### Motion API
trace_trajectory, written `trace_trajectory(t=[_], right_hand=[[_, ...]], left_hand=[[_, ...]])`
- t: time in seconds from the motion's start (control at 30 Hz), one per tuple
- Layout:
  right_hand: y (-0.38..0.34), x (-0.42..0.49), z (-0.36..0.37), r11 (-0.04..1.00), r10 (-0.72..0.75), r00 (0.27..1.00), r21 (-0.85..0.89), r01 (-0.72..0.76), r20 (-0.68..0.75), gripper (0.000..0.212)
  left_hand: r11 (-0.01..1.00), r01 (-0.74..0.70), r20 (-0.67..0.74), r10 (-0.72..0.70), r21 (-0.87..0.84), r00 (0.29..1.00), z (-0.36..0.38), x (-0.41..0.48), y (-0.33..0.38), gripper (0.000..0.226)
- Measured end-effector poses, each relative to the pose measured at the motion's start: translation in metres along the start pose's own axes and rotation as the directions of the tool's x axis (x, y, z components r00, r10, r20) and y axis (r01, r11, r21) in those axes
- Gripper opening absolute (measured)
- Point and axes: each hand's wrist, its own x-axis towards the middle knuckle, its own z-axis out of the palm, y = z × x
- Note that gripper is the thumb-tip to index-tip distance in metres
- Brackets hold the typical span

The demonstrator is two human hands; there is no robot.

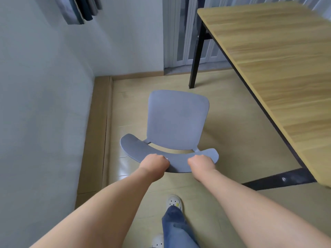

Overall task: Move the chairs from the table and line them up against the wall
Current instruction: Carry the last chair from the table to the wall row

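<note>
A grey-blue plastic chair [177, 120] stands in front of me, seen from above, its seat pointing away and its curved backrest nearest me. My left hand [154, 162] grips the backrest's top edge on the left. My right hand [201, 162] grips the same edge on the right. The chair's legs are hidden under the seat. The wooden table [279, 68] stretches along the right. The white wall [41, 86] runs along the left, with open floor between it and the chair.
A black table leg [196, 56] stands just beyond the chair, and a black frame bar [279, 180] lies low at the right. A wooden skirting board [97, 131] lines the wall. A door [180, 33] is at the back. My feet [174, 202] are behind the chair.
</note>
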Motion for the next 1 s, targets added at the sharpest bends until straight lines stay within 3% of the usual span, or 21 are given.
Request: trace_trajectory(t=[0.37,0.43,0.53,0.63,1.0], right_hand=[[-0.04,-0.117,0.091,1.0,0.024,1.0,-0.005,-0.024,-0.003,0.033],[-0.036,-0.137,0.106,1.0,0.007,1.0,-0.03,-0.008,-0.022,0.021],[-0.022,-0.162,0.132,0.996,0.008,1.0,-0.086,-0.008,-0.001,0.037],[-0.005,-0.192,0.162,0.993,-0.013,1.0,-0.121,0.012,-0.005,0.038],[0.048,-0.328,0.271,0.999,-0.015,1.0,-0.036,0.016,0.022,0.031]], left_hand=[[1.0,0.003,0.016,-0.003,-0.002,1.0,0.062,-0.106,0.081,0.03],[1.0,0.003,0.008,-0.003,-0.006,1.0,0.067,-0.121,0.106,0.031],[1.0,-0.001,0.015,0.002,-0.018,1.0,0.073,-0.138,0.145,0.03],[0.998,0.011,0.033,-0.009,-0.061,0.999,0.079,-0.157,0.193,0.028],[0.991,-0.038,0.07,0.047,-0.131,0.996,0.11,-0.233,0.362,0.023]])
